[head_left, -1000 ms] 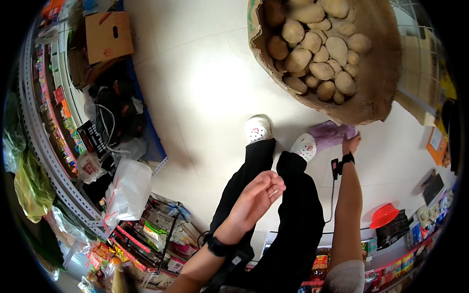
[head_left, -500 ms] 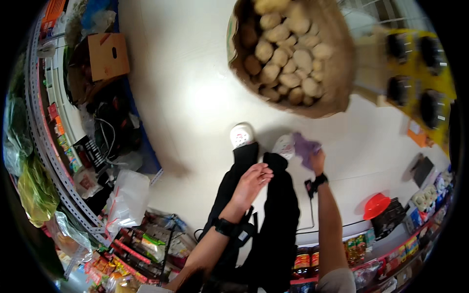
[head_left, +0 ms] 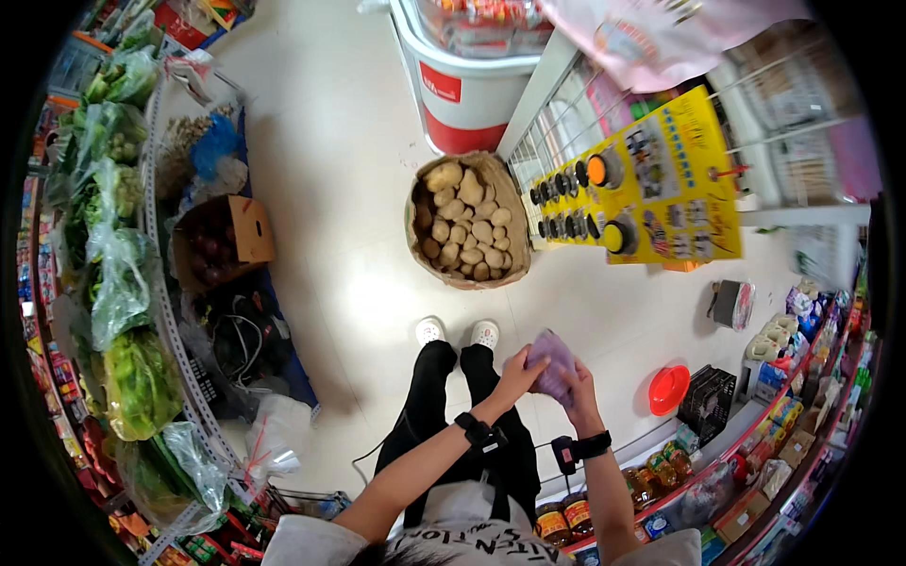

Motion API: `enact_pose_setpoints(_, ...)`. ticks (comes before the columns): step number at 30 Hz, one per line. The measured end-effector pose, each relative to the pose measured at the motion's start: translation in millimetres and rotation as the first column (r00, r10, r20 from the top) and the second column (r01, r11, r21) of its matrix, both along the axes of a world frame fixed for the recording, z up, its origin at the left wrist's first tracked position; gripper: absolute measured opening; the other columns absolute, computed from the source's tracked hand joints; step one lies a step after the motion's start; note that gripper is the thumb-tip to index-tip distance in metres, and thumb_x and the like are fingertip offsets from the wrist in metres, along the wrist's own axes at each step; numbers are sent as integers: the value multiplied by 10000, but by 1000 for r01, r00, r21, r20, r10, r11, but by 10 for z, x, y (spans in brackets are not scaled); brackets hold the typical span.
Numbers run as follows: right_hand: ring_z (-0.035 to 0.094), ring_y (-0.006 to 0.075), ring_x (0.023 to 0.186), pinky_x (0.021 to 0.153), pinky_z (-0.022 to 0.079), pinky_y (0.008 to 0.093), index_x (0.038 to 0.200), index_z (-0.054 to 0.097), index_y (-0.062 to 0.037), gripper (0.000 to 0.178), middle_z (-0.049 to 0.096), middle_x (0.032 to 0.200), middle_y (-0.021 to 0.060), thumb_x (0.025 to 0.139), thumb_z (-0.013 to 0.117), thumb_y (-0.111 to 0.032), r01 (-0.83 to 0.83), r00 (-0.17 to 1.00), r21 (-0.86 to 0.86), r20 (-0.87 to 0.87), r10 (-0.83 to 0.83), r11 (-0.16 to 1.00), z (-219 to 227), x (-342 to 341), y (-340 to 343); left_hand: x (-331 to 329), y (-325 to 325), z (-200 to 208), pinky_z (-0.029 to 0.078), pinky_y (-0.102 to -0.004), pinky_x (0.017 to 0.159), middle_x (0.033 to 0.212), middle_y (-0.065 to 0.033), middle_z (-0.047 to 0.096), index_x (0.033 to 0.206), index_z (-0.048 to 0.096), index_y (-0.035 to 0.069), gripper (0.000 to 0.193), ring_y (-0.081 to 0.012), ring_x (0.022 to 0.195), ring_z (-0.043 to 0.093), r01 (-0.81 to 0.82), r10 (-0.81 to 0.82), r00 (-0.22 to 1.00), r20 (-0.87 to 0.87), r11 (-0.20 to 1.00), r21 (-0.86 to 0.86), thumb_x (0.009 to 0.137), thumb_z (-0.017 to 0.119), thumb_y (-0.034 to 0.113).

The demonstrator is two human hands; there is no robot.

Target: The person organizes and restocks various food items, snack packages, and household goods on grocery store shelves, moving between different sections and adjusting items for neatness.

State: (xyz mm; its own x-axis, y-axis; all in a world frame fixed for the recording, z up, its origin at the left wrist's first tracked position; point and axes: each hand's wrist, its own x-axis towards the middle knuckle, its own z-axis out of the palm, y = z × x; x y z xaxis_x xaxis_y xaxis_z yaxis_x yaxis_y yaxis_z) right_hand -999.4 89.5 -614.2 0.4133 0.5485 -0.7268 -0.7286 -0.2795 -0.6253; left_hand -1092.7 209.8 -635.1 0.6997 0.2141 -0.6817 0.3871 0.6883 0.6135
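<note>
Head view: left fisheye of a side-by-side pair, head-worn, directed steeply downward. The sleeves [head_left: 310,543] are shown nearest; the floor [head_left: 359,274] is covered widely, out to its shelf-lined left and right edges.

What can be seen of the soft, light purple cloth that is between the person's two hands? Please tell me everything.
The soft, light purple cloth looks like thick fabric, slightly paler in places. It is bunched or folded into a compact shape, so its full outline cannot be told. It is held up in front of the person, above the pale floor, between the left hand and the right hand, which grip it from either side.
</note>
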Motion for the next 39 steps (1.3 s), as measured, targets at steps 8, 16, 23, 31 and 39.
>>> enact_pose_setpoints(8,553,185,901,773,436,292,1066,503,35,300,580,1011,120,792,561,-73,140,939,-60,324,-113,988,505,-279,315,351,0,450,343,-283,866,1057,-79,475,1130,432,21,433,-159,988,428,157,-142,984,-110,978,138,914,327,382)
enact_pose_setpoints(16,585,162,686,621,449,305,869,567,76,200,615,732,175,723,566,-61,-143,565,-347,740,364,927,954,500,376,738,343,865,323,-272,914,1161,-49,486,1220,395,35,451,-145,1068,421,258,-271,941,201,962,89,898,350,347)
enact_pose_setpoints(23,574,229,766,710,435,338,933,543,65,255,590,837,187,697,538,-33,-155,456,-324,815,359,933,1259,720,759,847,1009,1185,354,-260,894,1114,-64,497,1252,330,47,551,-109,1047,435,307,-315,884,346,948,78,811,585,254)
enact_pose_setpoints(31,477,296,1048,915,345,336,1153,372,82,472,473,1131,201,709,515,11,110,224,-324,929,294,940,2060,852,1140,1300,1288,982,361,-291,879,1150,-73,362,1215,303,54,647,-164,1035,398,-34,72,990,118,955,-296,773,595,425)
enact_pose_setpoints(39,522,326,820,696,440,364,855,562,27,257,524,966,92,599,539,22,47,-483,-729,582,654,683,2283,1115,2065,1483,1093,719,175,-327,976,1093,-42,391,1159,324,111,564,-164,1089,342,45,15,975,219,963,-267,775,560,451)
